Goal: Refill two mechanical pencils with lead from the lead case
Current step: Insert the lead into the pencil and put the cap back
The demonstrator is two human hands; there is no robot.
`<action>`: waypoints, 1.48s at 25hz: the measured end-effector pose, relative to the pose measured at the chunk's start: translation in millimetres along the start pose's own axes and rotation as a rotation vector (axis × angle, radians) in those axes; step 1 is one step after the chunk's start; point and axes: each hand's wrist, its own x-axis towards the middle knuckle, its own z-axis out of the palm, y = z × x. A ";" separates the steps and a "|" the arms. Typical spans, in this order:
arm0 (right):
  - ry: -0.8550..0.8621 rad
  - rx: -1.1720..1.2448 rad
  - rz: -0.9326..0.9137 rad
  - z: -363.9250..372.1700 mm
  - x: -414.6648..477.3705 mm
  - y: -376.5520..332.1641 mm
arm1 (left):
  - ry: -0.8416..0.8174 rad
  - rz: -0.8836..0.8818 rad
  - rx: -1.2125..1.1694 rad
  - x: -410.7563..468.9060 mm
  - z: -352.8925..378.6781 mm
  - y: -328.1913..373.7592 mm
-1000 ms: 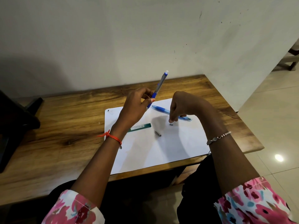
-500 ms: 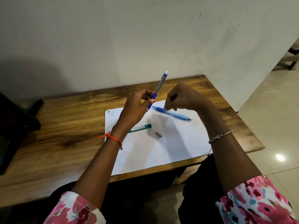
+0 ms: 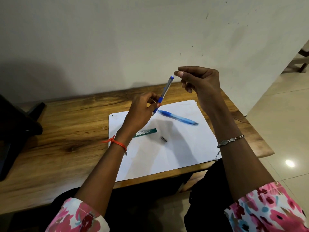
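So, what could get messed up from here: a pencil point(image 3: 164, 92) is held tip-down above the far left part of the paper point(image 3: 167, 156). It's gripped low on its blue section by the left hand point(image 3: 142, 113), with the fingers curled round it, and it's tilted so the top leans out past the paper's far edge. Right at that top end a pale bit point(image 3: 175, 73) is pinched between thumb and forefinger of the right hand point(image 3: 200, 81), the other fingers loosely curled below. It's probably the eraser plug, though it's too small to be called for sure. If the bit is brought in crooked, it could be popped out of the pinch and lost beyond the paper, maybe off the table point(image 3: 66, 123) altogether. If the pencil gets tipped much further while the top is open, any lead inside could be spilled or snapped. The metal cap point(image 3: 164, 139) is left loose near the paper's middle, just beside the lead case point(image 3: 145, 132), so it could easily be knocked and rolled away by a sleeve or wrist. The second pencil point(image 3: 178, 117) is lying across the paper's far half, clear of both hands, and whether it's been filled can't be told.
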 end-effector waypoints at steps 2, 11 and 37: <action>-0.007 -0.014 -0.004 0.6 0.0 -1.0 | -0.003 -0.001 -0.003 -0.3 -0.2 0.9; -0.048 -0.085 0.004 2.7 -0.9 -3.5 | -0.013 0.007 0.010 -1.9 -0.8 3.2; -0.109 -0.034 0.014 1.2 -2.1 -4.3 | -0.001 0.011 0.030 -3.0 -0.4 5.2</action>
